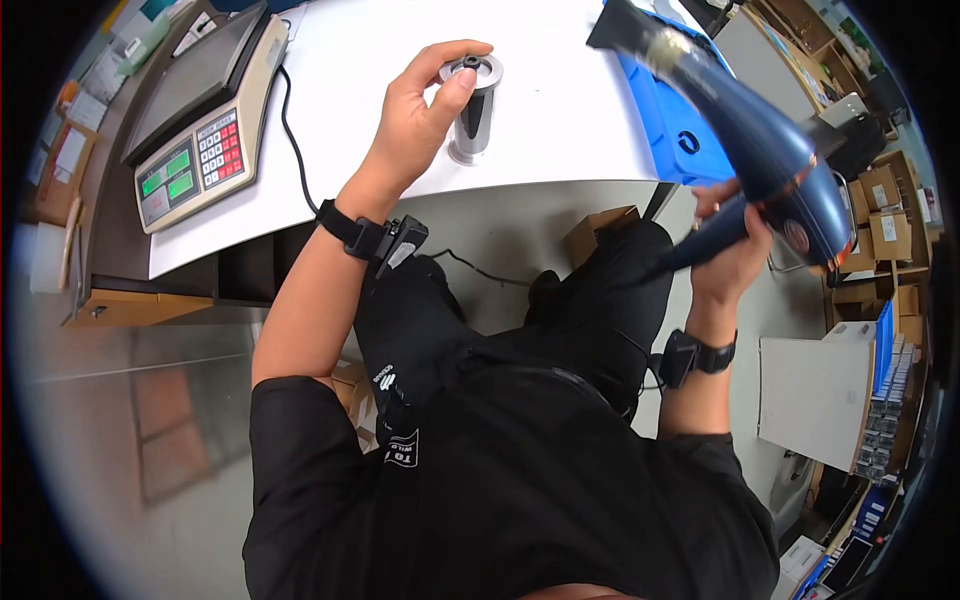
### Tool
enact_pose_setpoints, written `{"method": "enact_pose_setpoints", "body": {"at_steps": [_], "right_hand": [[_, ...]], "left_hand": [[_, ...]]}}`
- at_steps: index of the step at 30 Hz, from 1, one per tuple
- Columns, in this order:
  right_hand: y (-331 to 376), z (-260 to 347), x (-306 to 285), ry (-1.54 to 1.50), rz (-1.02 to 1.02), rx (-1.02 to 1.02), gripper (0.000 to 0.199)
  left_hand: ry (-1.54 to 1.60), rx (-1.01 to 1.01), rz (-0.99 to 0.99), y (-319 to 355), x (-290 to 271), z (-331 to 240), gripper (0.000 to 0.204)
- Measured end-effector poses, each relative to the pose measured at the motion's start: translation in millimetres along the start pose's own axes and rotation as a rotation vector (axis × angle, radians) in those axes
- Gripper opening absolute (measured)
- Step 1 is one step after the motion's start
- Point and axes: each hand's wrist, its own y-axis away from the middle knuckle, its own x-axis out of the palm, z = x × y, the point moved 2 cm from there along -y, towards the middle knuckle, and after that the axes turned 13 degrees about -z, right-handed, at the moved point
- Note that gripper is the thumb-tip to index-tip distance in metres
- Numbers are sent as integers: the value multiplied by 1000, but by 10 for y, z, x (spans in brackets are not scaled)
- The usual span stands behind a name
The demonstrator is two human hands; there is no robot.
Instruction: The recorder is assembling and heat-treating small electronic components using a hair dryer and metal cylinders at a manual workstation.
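On the table's near edge stands an upright silver metal cylinder with a wider ring at its top and a dark part inside. My left hand is closed on that top ring, the thumb pressing next to a small black piece in its centre. In my right hand a dark blue hair dryer is gripped by its handle. Its black flat nozzle points up and left, over the blue tray, apart from the cylinder. The dryer is slightly blurred.
A scale with lit green displays stands at the left of the white table, its black cable trailing beside it. A blue tray at the right holds a black ring. Cardboard boxes fill shelves farther right.
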Motion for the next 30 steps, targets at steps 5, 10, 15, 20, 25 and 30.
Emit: {"method": "enact_pose_setpoints", "body": {"at_steps": [5, 10, 15, 20, 25, 30], "right_hand": [[221, 10, -339, -109, 86, 213, 36], [297, -56, -478, -59, 59, 390, 37], [385, -136, -477, -110, 145, 559, 38], [434, -172, -483, -210, 122, 655, 39], [424, -182, -427, -180, 92, 656, 39], [445, -113, -422, -171, 91, 648, 39]], "left_hand": [[-13, -3, -1, 13, 7, -24, 42], [-21, -6, 11, 4, 13, -40, 41], [-12, -11, 7, 13, 13, -55, 41], [14, -17, 38, 2, 84, -24, 42], [-44, 23, -6, 15, 17, 15, 45], [-37, 30, -7, -6, 69, 54, 45]]}}
